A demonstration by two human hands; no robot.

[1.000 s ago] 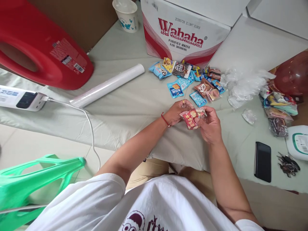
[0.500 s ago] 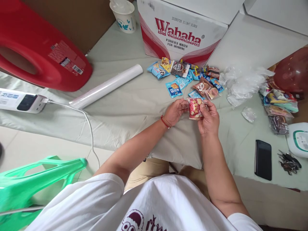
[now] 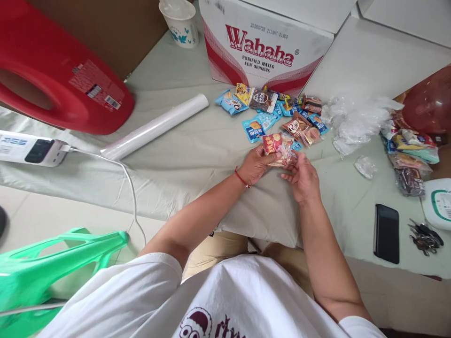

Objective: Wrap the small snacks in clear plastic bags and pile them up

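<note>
A red and gold snack packet [image 3: 272, 143] with a clear part is held up over the near side of the snack pile. My left hand [image 3: 256, 165] is closed on its left side, thumb across the front; a red cord bracelet circles that wrist. At the packet's right edge, my right hand [image 3: 305, 178] is closed with thumb and fingertips at the wrapper. Just beyond lie blue snack packets [image 3: 254, 129], a brown round-cake packet [image 3: 296, 126], a dark packet [image 3: 262, 99] and a yellow packet [image 3: 244, 93].
A Wahaba-style water carton marked Wahaha [image 3: 264, 51] stands behind the pile. Crumpled clear plastic [image 3: 359, 122], more snacks [image 3: 408, 162], a phone [image 3: 386, 234] and keys [image 3: 425, 237] lie right. Leftward are a white roll [image 3: 158, 126], red jug [image 3: 102, 89], paper cup [image 3: 180, 28] and cable [image 3: 131, 180].
The red snack packet has shifted left and tilted. My left hand has closed on it with the thumb over its front, while my right hand has moved from its face to its right edge.
</note>
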